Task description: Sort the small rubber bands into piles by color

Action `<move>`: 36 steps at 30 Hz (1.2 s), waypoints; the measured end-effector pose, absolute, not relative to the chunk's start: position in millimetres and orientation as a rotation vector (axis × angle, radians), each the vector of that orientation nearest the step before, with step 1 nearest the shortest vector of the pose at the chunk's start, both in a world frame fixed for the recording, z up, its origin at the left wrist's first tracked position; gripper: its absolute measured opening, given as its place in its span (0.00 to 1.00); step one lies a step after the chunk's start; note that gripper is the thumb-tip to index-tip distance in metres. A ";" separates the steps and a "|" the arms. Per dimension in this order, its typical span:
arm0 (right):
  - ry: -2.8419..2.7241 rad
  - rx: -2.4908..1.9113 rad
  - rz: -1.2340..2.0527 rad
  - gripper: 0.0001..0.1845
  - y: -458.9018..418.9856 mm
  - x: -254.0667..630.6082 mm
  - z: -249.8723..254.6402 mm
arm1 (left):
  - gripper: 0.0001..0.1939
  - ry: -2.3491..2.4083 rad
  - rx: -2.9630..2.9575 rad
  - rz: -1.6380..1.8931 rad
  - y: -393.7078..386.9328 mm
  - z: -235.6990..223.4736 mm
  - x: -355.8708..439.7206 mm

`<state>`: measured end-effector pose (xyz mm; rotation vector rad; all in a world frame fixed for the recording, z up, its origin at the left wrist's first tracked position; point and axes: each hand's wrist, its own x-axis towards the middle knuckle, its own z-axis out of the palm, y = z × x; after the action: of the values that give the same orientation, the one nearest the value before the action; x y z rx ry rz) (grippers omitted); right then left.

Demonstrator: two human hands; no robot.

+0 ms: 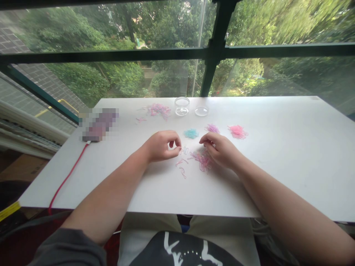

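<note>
My left hand (165,146) is over the middle of the white table, thumb and forefinger curled into a ring with the tips together. Anything between them is too small to make out. A few pale loops (185,150) lie right by those fingertips. My right hand (219,147) has its fingers bent and pressed together; what they hold, if anything, is hidden. Beneath it spreads a mixed pink and purple pile of small looped bands (202,160), partly covered. Beyond the hands sit a teal pile (191,133), a purple pile (213,128) and a pink pile (237,131).
At the back stand a clear round container (182,107) and a clear shallow lid or dish (201,111). Left of them lies another pinkish-purple pile (158,110). A blurred-out device (100,125) with a red cable (69,173) rests on the left. The table (291,166) meets a window behind.
</note>
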<state>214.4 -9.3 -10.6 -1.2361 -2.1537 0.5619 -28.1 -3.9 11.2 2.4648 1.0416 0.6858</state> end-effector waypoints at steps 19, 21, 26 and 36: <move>-2.431 -1.230 0.519 0.17 -10.1 215.6 -3.6 | 0.08 1.743 2.420 0.425 15.2 28.5 -71.9; -2.455 -1.230 0.540 0.14 -10.9 215.0 -2.8 | 0.09 1.763 2.386 0.371 16.0 27.2 -73.0; -2.439 -1.246 0.607 0.06 -11.1 213.9 -4.3 | 0.11 1.762 2.327 0.287 16.6 23.3 -73.8; -2.401 -1.240 0.597 0.06 -11.4 213.4 -5.7 | 0.13 1.605 2.474 0.455 13.7 23.6 -63.8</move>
<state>213.4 -11.4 -5.7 -1.2397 -2.4010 0.5972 -63.8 13.7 23.6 2.4736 1.6055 0.4553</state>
